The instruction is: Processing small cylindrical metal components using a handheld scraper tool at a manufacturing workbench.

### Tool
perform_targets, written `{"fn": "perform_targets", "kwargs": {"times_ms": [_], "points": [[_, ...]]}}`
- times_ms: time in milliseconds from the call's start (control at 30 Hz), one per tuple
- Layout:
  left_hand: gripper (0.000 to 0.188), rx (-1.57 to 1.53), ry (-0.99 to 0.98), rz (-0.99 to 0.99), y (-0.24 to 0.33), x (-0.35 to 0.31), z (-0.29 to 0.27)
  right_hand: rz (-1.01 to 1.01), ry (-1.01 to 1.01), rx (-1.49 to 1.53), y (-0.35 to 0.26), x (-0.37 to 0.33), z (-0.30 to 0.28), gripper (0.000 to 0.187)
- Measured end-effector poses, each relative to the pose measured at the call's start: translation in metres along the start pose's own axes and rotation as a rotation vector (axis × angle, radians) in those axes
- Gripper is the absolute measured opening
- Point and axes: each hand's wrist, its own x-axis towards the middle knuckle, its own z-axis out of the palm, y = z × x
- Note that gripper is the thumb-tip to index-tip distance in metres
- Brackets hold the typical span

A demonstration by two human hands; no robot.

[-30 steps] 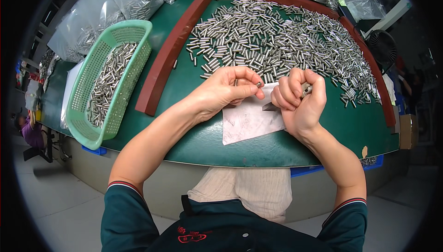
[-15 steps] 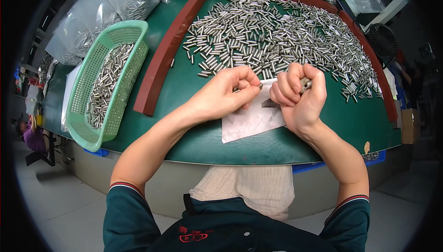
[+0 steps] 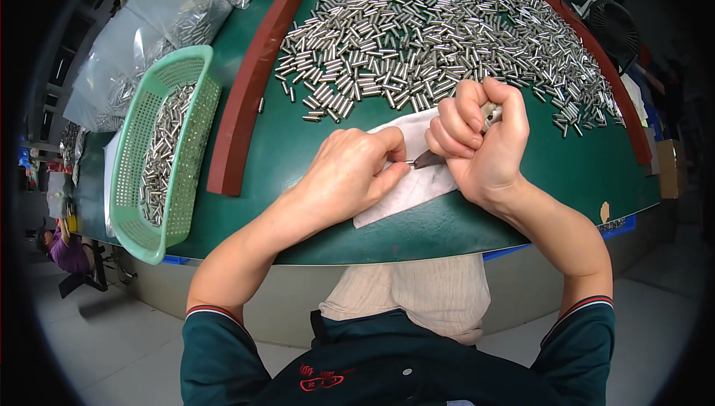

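Observation:
My left hand pinches a small metal pin between thumb and forefinger, with one end sticking out. Pointing at that end is the dark, tapered blade of a knife, and the two appear to touch. My right hand is wrapped in a fist round the knife's handle, which mostly hides it; a pale end shows at the top of the fist. Beneath both hands a whitish, smudged cloth lies on the green table. Just beyond spreads a wide heap of loose, shiny metal pins.
Dark red wooden bars frame the heap at left, back and right. To the left stands a green perforated basket partly filled with pins. Clear plastic bags of pins sit behind it. A black fan is at far right.
My left hand has turned knuckles-up and brought the pin to the blade's tip. The right fist keeps its grip on the knife. The whole view has shifted slightly.

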Motion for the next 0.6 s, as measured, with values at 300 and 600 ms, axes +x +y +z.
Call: {"fn": "perform_targets", "kwargs": {"times_ms": [300,600], "points": [[0.012,-0.025,0.005,-0.013,0.0032,-0.0001,-0.0020,-0.034,-0.068,-0.031,0.0026,-0.0004,-0.0005,0.037],[0.010,-0.043,0.005,-0.030,0.0033,-0.0004,-0.0009,-0.051,-0.092,-0.044,0.0038,-0.0002,-0.0012,0.037]]}}
